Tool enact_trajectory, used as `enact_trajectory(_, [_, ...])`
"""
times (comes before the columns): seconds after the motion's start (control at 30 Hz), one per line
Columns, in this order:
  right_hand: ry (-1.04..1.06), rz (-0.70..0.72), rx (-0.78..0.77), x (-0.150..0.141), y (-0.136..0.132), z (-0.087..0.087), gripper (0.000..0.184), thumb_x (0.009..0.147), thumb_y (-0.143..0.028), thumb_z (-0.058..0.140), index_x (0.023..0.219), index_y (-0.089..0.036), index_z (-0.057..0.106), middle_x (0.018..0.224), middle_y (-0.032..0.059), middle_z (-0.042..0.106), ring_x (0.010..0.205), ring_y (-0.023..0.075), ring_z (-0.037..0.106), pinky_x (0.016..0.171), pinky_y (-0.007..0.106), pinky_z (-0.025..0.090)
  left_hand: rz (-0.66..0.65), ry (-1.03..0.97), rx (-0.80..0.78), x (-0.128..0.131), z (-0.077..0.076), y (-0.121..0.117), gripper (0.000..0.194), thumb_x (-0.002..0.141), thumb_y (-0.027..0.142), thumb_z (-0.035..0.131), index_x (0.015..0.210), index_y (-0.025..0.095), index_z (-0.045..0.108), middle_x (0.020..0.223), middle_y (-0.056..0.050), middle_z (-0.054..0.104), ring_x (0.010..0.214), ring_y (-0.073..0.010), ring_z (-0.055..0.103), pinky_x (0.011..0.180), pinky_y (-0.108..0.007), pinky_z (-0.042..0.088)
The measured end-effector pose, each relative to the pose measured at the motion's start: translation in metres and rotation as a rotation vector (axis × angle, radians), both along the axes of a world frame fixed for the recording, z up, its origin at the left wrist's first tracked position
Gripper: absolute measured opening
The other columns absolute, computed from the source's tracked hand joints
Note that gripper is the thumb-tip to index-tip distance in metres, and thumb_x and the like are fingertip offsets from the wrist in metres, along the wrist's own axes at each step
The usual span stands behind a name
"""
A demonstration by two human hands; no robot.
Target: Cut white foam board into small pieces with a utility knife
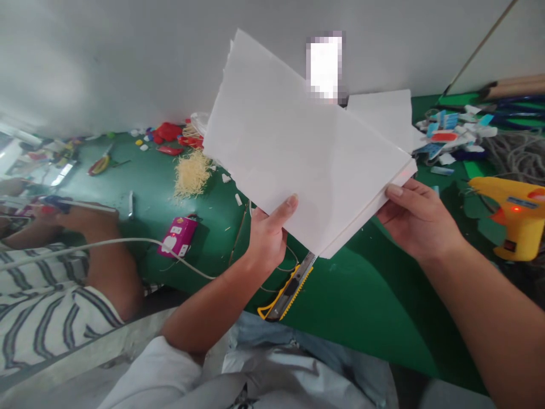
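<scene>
A large white board (pixel 281 130), tilted above the table, is held between my two hands. My left hand (pixel 270 233) grips its lower left edge, thumb on top and fingers underneath. My right hand (pixel 417 216) pinches the right edge, where a narrow strip (pixel 366 213) runs along the side; whether it is folded or a separate piece I cannot tell. Below the board's near corner lies a yellow utility knife (pixel 287 289), its blade end partly hidden by the board. Another white sheet (pixel 378 111) stands behind, against the wall.
On the right are a yellow glue gun (pixel 517 216) with a red light, grey cord (pixel 519 156) and colourful scraps (pixel 451 136). Leftward lie a purple box (pixel 177 236), yellow shredded strands (pixel 191 173) and scissors (pixel 101 163). A cable (pixel 128 241) crosses near a co-worker's arm (pixel 106 250).
</scene>
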State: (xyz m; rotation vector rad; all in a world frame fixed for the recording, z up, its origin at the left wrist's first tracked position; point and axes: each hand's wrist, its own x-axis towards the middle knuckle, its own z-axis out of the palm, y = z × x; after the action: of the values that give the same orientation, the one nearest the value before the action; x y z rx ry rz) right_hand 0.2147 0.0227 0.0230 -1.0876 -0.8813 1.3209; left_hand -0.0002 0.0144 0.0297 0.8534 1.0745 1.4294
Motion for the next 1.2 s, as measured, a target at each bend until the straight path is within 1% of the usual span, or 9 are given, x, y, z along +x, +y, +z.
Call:
enact_trajectory(0.17, [-0.026, 0.042, -0.019, 0.003, 0.000, -0.002, 0.034, 0.060, -0.053, 0.091, 0.081, -0.031, 0.075, 0.072, -0.0009, 0.071, 0.071, 0.0199, 0.068, 0.066, 0.038, 0.061, 0.018, 0.001, 0.009, -0.002, 0.000, 0.002, 0.041, 0.067, 0.041, 0.088, 0.103, 0.024, 0.076, 0.101, -0.003, 0.082, 0.113, -0.0294, 0.074, 0.098, -0.042, 0.060])
enact_trajectory(0.33, [-0.043, 0.061, -0.031, 0.003, 0.000, -0.001, 0.041, 0.053, -0.059, 0.094, 0.075, -0.030, 0.076, 0.071, -0.0013, 0.072, 0.062, 0.0160, 0.064, 0.064, 0.036, 0.061, 0.018, -0.018, 0.014, -0.005, 0.000, 0.003, 0.041, 0.067, 0.041, 0.089, 0.101, 0.022, 0.076, 0.101, -0.005, 0.081, 0.118, -0.0325, 0.072, 0.100, -0.045, 0.059])
enact_trajectory(0.47, [-0.040, 0.087, -0.036, 0.004, 0.000, 0.000, 0.040, 0.053, -0.059, 0.094, 0.074, -0.029, 0.076, 0.070, -0.0010, 0.073, 0.062, 0.0176, 0.066, 0.064, 0.037, 0.063, 0.009, -0.003, 0.015, -0.007, 0.000, 0.005, 0.043, 0.067, 0.042, 0.088, 0.103, 0.023, 0.076, 0.103, -0.006, 0.081, 0.120, -0.0339, 0.071, 0.100, -0.047, 0.059])
enact_trajectory(0.6, [-0.032, 0.107, -0.045, 0.005, 0.001, 0.001, 0.041, 0.053, -0.059, 0.094, 0.072, -0.027, 0.076, 0.071, 0.0009, 0.074, 0.060, 0.0173, 0.066, 0.063, 0.036, 0.063, 0.005, 0.019, 0.049, -0.007, 0.000, 0.005, 0.043, 0.069, 0.043, 0.087, 0.106, 0.024, 0.075, 0.107, -0.006, 0.080, 0.124, -0.0338, 0.069, 0.103, -0.047, 0.058])
enact_trajectory(0.7, [-0.050, 0.100, -0.064, 0.004, 0.002, 0.003, 0.043, 0.049, -0.060, 0.095, 0.070, -0.028, 0.075, 0.070, -0.0003, 0.074, 0.058, 0.0161, 0.063, 0.060, 0.035, 0.062, 0.013, 0.017, 0.051, -0.006, 0.000, 0.005, 0.038, 0.069, 0.041, 0.087, 0.101, 0.024, 0.076, 0.104, -0.006, 0.081, 0.123, -0.0332, 0.069, 0.104, -0.047, 0.057])
enact_trajectory(0.83, [-0.032, 0.129, -0.065, 0.006, 0.002, 0.007, 0.042, 0.050, -0.060, 0.095, 0.066, -0.028, 0.074, 0.063, -0.0009, 0.068, 0.056, 0.0147, 0.061, 0.057, 0.033, 0.060, 0.062, -0.006, 0.025, -0.010, 0.001, 0.009, 0.035, 0.066, 0.038, 0.089, 0.094, 0.022, 0.077, 0.099, -0.005, 0.081, 0.121, -0.0325, 0.070, 0.104, -0.047, 0.057])
enact_trajectory(0.97, [-0.020, 0.120, -0.047, 0.013, 0.004, 0.009, 0.041, 0.051, -0.060, 0.095, 0.063, -0.027, 0.072, 0.063, -0.0005, 0.065, 0.057, 0.0134, 0.058, 0.054, 0.030, 0.057, 0.181, -0.008, 0.099, -0.018, 0.003, 0.017, 0.038, 0.066, 0.039, 0.090, 0.097, 0.022, 0.077, 0.100, -0.004, 0.081, 0.126, -0.0309, 0.068, 0.108, -0.043, 0.055])
enact_trajectory(1.1, [-0.037, 0.097, -0.038, 0.015, 0.005, 0.007, 0.034, 0.059, -0.053, 0.092, 0.068, -0.028, 0.073, 0.071, 0.0007, 0.068, 0.066, 0.0160, 0.062, 0.062, 0.033, 0.058, 0.174, 0.036, 0.121, -0.019, 0.001, 0.021, 0.038, 0.066, 0.042, 0.090, 0.096, 0.023, 0.078, 0.102, -0.004, 0.081, 0.129, -0.0305, 0.066, 0.108, -0.040, 0.054])
enact_trajectory(1.2, [-0.070, 0.047, -0.121, 0.009, 0.005, 0.001, 0.029, 0.059, -0.045, 0.091, 0.070, -0.025, 0.073, 0.072, 0.0008, 0.069, 0.067, 0.0150, 0.062, 0.062, 0.031, 0.056, 0.182, 0.024, 0.133, -0.015, 0.002, 0.020, 0.038, 0.065, 0.043, 0.091, 0.095, 0.023, 0.078, 0.102, -0.003, 0.081, 0.122, -0.0290, 0.070, 0.105, -0.039, 0.056])
